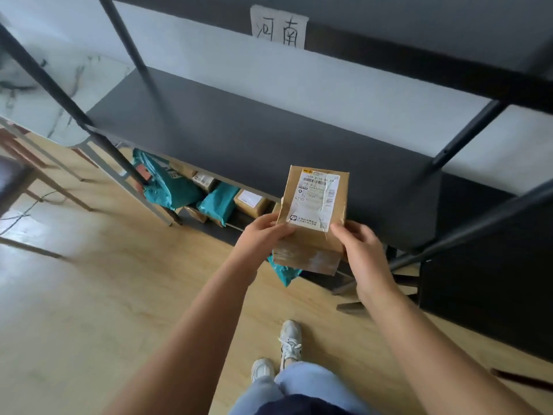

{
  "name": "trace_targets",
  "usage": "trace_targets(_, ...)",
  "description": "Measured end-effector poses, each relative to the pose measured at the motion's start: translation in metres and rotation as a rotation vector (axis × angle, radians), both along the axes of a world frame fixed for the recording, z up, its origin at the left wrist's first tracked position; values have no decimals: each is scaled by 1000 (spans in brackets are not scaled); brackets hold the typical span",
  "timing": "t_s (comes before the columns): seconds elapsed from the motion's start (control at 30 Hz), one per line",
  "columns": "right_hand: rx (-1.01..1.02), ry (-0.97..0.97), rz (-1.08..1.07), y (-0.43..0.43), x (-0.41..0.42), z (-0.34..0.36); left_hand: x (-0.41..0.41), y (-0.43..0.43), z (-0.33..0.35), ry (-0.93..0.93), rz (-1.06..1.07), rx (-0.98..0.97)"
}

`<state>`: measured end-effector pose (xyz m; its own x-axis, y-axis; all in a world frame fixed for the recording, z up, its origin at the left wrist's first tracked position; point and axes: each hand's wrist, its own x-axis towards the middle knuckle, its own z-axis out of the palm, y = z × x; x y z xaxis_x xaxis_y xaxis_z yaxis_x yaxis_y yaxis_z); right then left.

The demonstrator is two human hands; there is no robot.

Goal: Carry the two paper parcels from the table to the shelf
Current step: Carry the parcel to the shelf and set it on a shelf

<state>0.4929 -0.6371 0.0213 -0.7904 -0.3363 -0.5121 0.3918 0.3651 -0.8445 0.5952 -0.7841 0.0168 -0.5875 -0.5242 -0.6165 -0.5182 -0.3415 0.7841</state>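
Observation:
I hold two stacked brown paper parcels in front of me. The top parcel (314, 202) bears a white shipping label and tilts up toward me. The lower parcel (308, 259) shows only its taped front edge. My left hand (263, 232) grips their left side and my right hand (359, 238) grips the right side. Both parcels hang over the front edge of the dark middle shelf board (239, 136), which is bare.
A paper sign (279, 26) with handwriting hangs from the upper shelf board. Teal bags (167, 184) and small brown boxes (250, 202) lie on the bottom shelf. A marble-top table (54, 94) stands to the left. Black shelf posts (466, 130) frame the opening. Wooden floor lies underfoot.

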Motion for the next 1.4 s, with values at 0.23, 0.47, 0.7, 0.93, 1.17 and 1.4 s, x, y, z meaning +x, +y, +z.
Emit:
trace_targets(0.23, 16, 39, -60, -42, -54, 1, -64, -46, 0, -40, -3, -141)
trace_targets(0.47, 72, 50, -8, -75, -75, -1, -96, -77, -3, -6, -86, -158)
trace_targets(0.7, 93, 71, -99, -91, -54, -2, -95, -89, 5, 37, -179, -278)
trace_targets(0.93, 123, 120, -93, -101, -43, -1, -91, -100, -7, 26, -321, -397)
trace_targets(1.17, 216, 161, 13, -106, -59, -1, -106, -104, -4, -20, -487, -502)
trace_targets(1.4, 284, 198, -15, -97, -55, 1, -90, -95, 2, -92, -547, -559)
